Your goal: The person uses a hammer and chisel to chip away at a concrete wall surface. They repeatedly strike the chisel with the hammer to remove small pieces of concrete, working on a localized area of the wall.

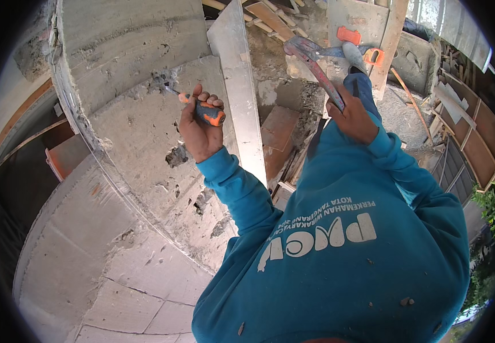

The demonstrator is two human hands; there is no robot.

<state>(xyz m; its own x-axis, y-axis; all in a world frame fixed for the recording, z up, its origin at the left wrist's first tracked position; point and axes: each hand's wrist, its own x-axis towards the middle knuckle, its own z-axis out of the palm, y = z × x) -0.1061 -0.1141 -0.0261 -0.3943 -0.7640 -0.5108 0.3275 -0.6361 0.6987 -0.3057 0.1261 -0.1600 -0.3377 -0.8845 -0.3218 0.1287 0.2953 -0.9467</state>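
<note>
My left hand (pixel 202 124) grips a screwdriver (pixel 209 115) with an orange and grey handle. The screwdriver's tip meets a chipped hollow (pixel 164 81) in the concrete wall (pixel 140 115). In my right hand (pixel 354 116) is a claw hammer (pixel 316 70) with a worn, red-stained handle. Its head is raised, apart from the screwdriver. Lower on the wall, near my left wrist, there is a deeper broken hole (pixel 176 156).
A handsaw (pixel 373 56) with an orange handle lies by my shoe (pixel 354 55), near an orange plastic piece (pixel 348 35). A pale upright board (pixel 241 85) stands beside the wall. Wood scraps (pixel 273 19) lie ahead. A cable (pixel 114 186) runs along the wall's edge.
</note>
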